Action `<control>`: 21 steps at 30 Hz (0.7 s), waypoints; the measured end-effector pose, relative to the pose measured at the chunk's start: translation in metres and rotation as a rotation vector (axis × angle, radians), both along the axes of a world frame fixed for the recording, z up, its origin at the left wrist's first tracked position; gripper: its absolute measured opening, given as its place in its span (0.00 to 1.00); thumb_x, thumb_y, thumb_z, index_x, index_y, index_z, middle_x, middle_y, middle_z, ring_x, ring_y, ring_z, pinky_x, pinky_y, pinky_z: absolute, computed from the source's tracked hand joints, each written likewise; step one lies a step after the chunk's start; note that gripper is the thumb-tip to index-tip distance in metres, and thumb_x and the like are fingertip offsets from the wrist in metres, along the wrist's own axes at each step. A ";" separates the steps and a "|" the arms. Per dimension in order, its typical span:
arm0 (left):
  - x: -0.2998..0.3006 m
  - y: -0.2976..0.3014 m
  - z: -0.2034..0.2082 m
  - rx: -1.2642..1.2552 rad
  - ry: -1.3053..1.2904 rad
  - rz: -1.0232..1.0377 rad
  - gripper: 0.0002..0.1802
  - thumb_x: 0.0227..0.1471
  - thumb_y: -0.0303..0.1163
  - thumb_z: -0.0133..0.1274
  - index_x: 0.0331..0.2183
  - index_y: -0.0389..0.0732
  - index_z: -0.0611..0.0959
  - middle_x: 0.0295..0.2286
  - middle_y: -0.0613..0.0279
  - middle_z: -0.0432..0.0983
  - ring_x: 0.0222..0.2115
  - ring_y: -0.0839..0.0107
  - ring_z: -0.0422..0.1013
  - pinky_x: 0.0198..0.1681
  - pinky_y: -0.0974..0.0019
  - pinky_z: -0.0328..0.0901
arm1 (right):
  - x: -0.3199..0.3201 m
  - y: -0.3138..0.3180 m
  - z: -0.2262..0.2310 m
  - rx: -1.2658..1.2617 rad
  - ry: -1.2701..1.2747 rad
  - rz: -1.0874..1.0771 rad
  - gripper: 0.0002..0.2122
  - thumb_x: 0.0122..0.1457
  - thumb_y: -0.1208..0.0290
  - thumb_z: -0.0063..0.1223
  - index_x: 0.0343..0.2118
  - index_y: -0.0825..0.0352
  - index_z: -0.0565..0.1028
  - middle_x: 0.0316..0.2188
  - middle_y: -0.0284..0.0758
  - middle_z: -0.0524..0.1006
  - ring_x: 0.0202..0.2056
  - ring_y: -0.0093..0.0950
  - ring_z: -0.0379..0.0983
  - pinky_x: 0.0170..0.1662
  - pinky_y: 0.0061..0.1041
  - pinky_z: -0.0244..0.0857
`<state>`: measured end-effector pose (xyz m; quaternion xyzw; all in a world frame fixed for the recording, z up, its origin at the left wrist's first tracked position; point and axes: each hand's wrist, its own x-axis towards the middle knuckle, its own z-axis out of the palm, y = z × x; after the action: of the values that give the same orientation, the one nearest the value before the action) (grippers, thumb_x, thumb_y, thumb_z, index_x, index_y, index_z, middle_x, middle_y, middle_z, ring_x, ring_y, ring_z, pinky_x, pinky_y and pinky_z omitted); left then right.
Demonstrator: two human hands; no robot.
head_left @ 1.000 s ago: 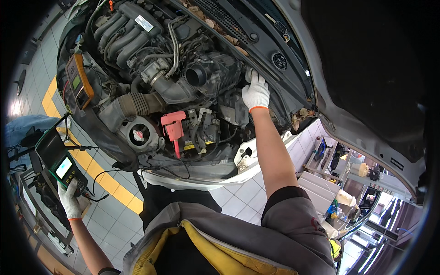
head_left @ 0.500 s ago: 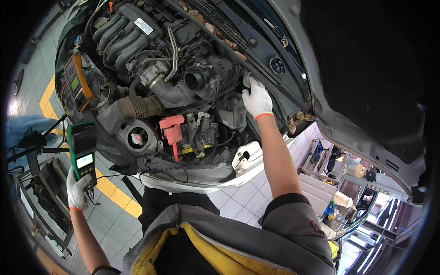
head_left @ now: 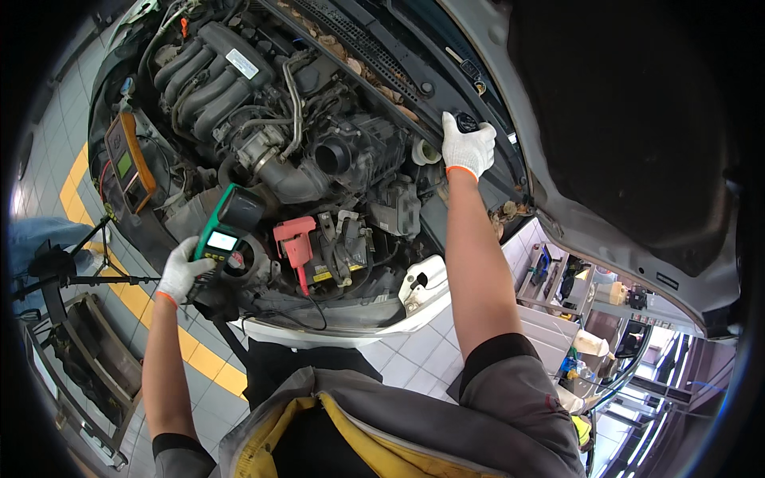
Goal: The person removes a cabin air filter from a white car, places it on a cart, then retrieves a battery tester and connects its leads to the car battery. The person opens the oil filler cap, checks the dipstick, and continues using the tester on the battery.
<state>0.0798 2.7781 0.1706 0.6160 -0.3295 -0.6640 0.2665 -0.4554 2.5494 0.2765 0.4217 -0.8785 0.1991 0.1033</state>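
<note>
Item 1. Handheld tester [head_left: 226,231], green rim, black body, lit screen [head_left: 221,241]. Place: at 9 o'clock from the middle of the view, above the front edge of the car, head end pointing to 1 o'clock. Grip: left hand [head_left: 182,271], gloved in white knit, closed round the lower body, thumb across the front below the screen. Handling, as judged: light to middling weight, stiff case, fragile at the screen, somewhat slippery against knit cloth. Best hold: the narrower lower body, palm behind, screen left free.

Item 2. Round cap [head_left: 467,122], black. Place: at 1 o'clock, by the windscreen edge. Grip: right hand [head_left: 468,151], gloved alike, over the cap with fingers partly curled and thumb apart; whether it is pinched or merely touched cannot be told. Handling, as judged: light, stiff, small enough to slip from gloved fingers. Best hold: opposite points of the rim.

Item 3. Open filler neck [head_left: 427,153], pale, round-mouthed. Place: at 8 o'clock from the cap, just beside the right hand.

Item 4. Red cover [head_left: 295,239], at 9 o'clock, at the left end of the battery [head_left: 351,256].

Item 5. Yellow-edged meter [head_left: 126,163], at 10 o'clock, tilted, untouched by either hand.
</note>
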 end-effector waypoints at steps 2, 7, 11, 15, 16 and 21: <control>-0.008 0.005 -0.014 -0.102 -0.198 -0.099 0.29 0.52 0.23 0.65 0.56 0.29 0.77 0.43 0.59 0.82 0.44 0.70 0.76 0.52 0.66 0.70 | 0.001 -0.004 -0.004 -0.033 -0.029 -0.031 0.47 0.49 0.34 0.67 0.61 0.69 0.68 0.57 0.52 0.75 0.61 0.47 0.71 0.67 0.45 0.60; -0.016 0.029 -0.034 -0.265 -0.572 -0.108 0.33 0.56 0.33 0.66 0.60 0.33 0.75 0.48 0.47 0.81 0.49 0.57 0.78 0.56 0.59 0.70 | 0.001 0.000 0.012 -0.057 -0.208 0.022 0.44 0.51 0.44 0.72 0.62 0.72 0.65 0.57 0.53 0.75 0.60 0.48 0.73 0.65 0.42 0.64; -0.023 0.038 -0.034 -0.339 -0.735 -0.100 0.38 0.57 0.37 0.66 0.64 0.37 0.71 0.55 0.41 0.74 0.56 0.46 0.72 0.60 0.53 0.67 | 0.028 0.051 0.026 -0.318 -0.441 0.441 0.40 0.53 0.57 0.74 0.63 0.71 0.62 0.59 0.53 0.73 0.60 0.45 0.73 0.65 0.40 0.65; -0.060 0.050 -0.011 -0.669 -1.061 -0.023 0.38 0.57 0.38 0.65 0.64 0.37 0.70 0.57 0.41 0.72 0.59 0.43 0.67 0.63 0.47 0.62 | 0.094 0.164 0.014 0.118 -0.495 1.024 0.39 0.48 0.59 0.76 0.60 0.68 0.66 0.58 0.49 0.71 0.60 0.45 0.71 0.66 0.41 0.65; -0.076 0.052 -0.003 -0.796 -0.967 0.019 0.34 0.58 0.39 0.65 0.61 0.36 0.74 0.56 0.43 0.73 0.57 0.45 0.69 0.63 0.48 0.63 | 0.113 0.191 0.008 0.314 -0.579 1.086 0.41 0.47 0.57 0.77 0.62 0.68 0.66 0.60 0.51 0.71 0.61 0.48 0.70 0.66 0.42 0.65; -0.158 0.087 0.044 0.027 0.257 0.025 0.27 0.74 0.44 0.46 0.61 0.33 0.75 0.52 0.58 0.78 0.54 0.69 0.73 0.61 0.66 0.65 | 0.170 0.273 -0.018 0.563 -0.970 1.170 0.49 0.51 0.60 0.76 0.71 0.70 0.56 0.64 0.50 0.69 0.66 0.48 0.66 0.70 0.41 0.60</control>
<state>-0.0785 2.8650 0.2144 0.5337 -0.2760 -0.7382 0.3067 -0.2856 2.8228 0.2589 0.6899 -0.4799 0.1528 -0.5200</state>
